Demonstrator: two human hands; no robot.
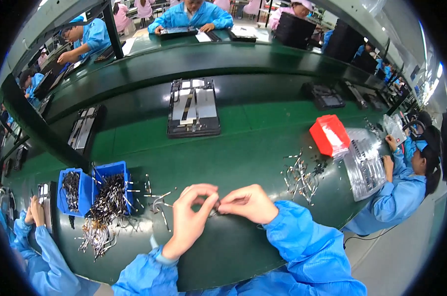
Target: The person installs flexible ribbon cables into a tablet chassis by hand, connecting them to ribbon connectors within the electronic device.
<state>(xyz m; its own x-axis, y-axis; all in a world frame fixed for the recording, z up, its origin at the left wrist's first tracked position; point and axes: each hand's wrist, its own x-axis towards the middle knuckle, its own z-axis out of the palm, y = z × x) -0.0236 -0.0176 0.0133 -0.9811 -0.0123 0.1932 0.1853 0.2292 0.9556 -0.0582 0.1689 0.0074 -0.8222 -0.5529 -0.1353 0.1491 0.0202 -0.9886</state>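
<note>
My left hand (193, 213) and my right hand (250, 203) meet over the green table's near part, thumbs and fingertips pinched together. Something small and dark shows between the fingertips; the fingers cover most of it, and I cannot make out its kind. Just left of my left hand lie a few loose short cables (159, 203) with silvery ends. Beyond my right hand, a spread of similar black-and-silver cables (301, 177) rests on the table, with small black bits (320, 165) beside it.
Two blue bins (93, 190) hold dark cables at left, with a pile of cables (96, 238) before them. Opened tablet-like devices (194, 108) lie farther back. A red bin (328, 134) and clear plastic trays (364, 170) stand at right. Co-workers (398, 185) sit on both sides.
</note>
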